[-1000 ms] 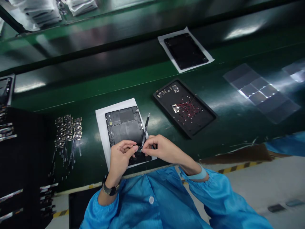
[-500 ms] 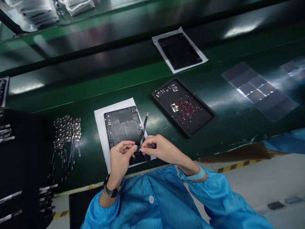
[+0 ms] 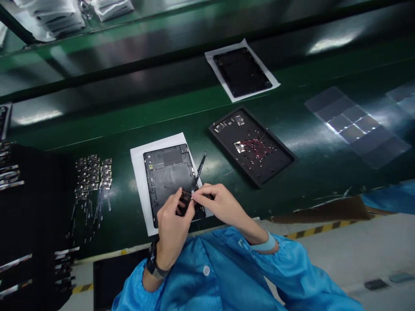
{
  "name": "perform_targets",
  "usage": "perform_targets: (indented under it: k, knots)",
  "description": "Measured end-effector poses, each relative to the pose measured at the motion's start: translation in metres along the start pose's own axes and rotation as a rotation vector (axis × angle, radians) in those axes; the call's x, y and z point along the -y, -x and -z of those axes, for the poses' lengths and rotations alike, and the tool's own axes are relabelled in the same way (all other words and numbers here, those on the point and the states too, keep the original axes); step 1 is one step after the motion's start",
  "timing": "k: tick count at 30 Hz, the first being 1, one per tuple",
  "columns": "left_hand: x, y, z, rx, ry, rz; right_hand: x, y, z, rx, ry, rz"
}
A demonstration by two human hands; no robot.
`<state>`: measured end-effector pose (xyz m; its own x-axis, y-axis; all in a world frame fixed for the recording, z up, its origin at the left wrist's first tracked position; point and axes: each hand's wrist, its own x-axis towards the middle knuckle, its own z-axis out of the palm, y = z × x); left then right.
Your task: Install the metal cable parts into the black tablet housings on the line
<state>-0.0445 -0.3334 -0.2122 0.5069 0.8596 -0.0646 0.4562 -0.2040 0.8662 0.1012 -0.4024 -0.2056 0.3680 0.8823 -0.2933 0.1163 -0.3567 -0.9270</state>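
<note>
Between my two hands is a small circuit board (image 3: 186, 196) with a dark flat ribbon cable (image 3: 201, 167) sticking up and away from it. My left hand (image 3: 175, 218) grips the board by its edges, thumb on one side and fingers on the other. My right hand (image 3: 218, 203) pinches at the board's right end, where the cable joins; its fingertips partly hide that spot. Below them lies a black tablet housing (image 3: 168, 172), inner side up, on a white sheet (image 3: 138, 172). My hands cover its lower part.
A black tray (image 3: 275, 166) at the right holds small boards and red-wired parts. Behind it, another housing (image 3: 243, 71) lies on white wrapping. Several boards with cables (image 3: 94, 175) are grouped at the left. Clear plastic sheets (image 3: 356, 125) lie far right. Wrapped packs (image 3: 58, 17) sit on the shelf.
My left hand has turned and shifted right, so more of the circuit board's face shows. The right hand stays pinched at the cable end. The whole view has shifted slightly.
</note>
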Motion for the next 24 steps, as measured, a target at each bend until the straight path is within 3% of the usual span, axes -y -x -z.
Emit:
perform_targets:
  k: [15, 24]
  knots:
    - [0.002, 0.001, -0.004, -0.013, -0.05, -0.178, 0.0, 0.003, 0.0, 0.003, -0.017, 0.012]
    - [0.006, 0.005, -0.011, -0.099, -0.099, -0.232, 0.0, 0.003, 0.0, 0.026, -0.012, 0.026]
